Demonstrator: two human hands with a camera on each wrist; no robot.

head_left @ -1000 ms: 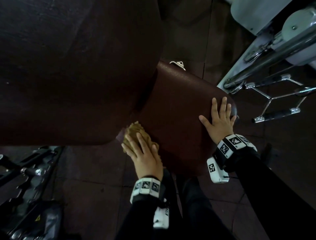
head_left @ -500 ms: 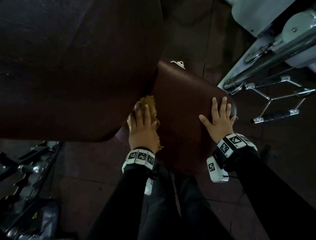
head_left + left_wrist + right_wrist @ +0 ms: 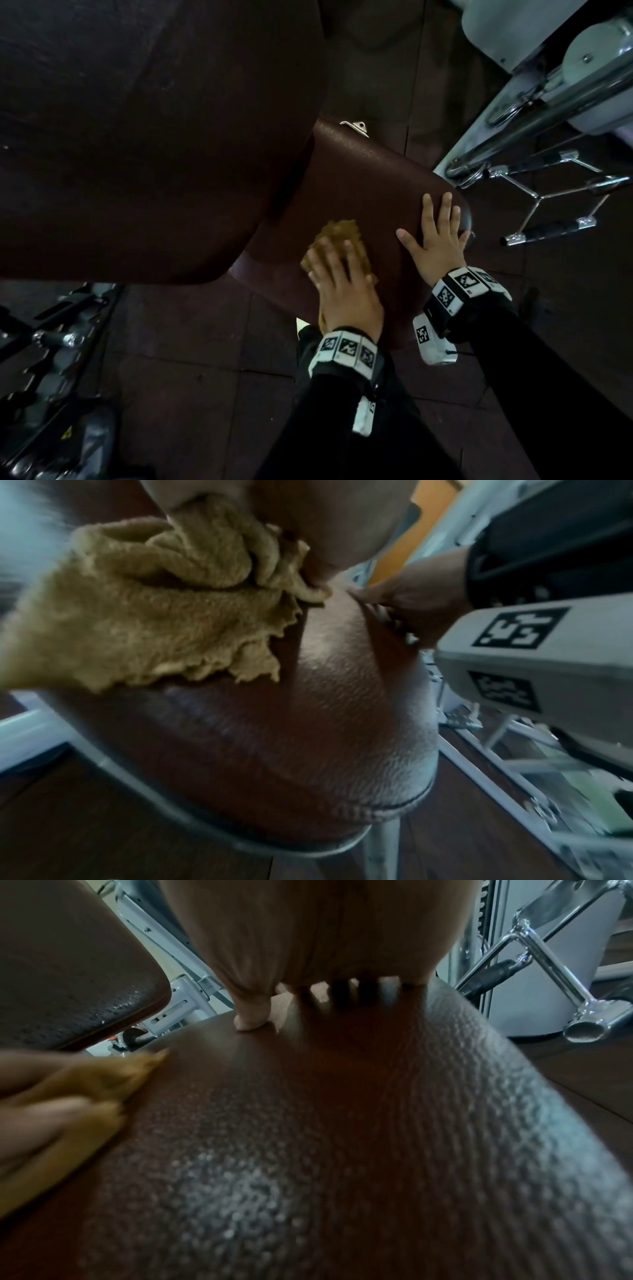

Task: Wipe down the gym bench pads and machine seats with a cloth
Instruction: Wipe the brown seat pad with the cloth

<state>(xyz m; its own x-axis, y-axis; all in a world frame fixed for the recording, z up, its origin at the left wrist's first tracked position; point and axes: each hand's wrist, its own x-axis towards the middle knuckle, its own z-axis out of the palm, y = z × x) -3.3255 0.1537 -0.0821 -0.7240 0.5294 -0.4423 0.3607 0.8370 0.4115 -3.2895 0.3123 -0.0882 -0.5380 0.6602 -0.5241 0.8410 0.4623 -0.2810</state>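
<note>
A tan terry cloth (image 3: 339, 233) lies on the dark brown seat pad (image 3: 359, 178). My left hand (image 3: 337, 274) presses flat on it near the seat's front left part, fingers stretched over the cloth. The left wrist view shows the cloth (image 3: 154, 615) bunched under the palm on the seat (image 3: 308, 737). My right hand (image 3: 438, 240) lies flat with spread fingers on the seat's right corner. Its palm (image 3: 308, 934) rests on the seat (image 3: 342, 1150), with the cloth (image 3: 78, 1085) at the left. The large brown back pad (image 3: 137, 137) overhangs the seat's left side.
A chrome cable handle (image 3: 555, 198) hangs just right of the seat, beside the grey machine frame (image 3: 548, 85). Dark equipment (image 3: 51, 342) stands on the floor at the lower left. My legs are below the seat's front edge.
My left hand slid the cloth from the seat's front left corner up toward the back pad, then right and back toward the seat's middle. The right hand stayed put.
</note>
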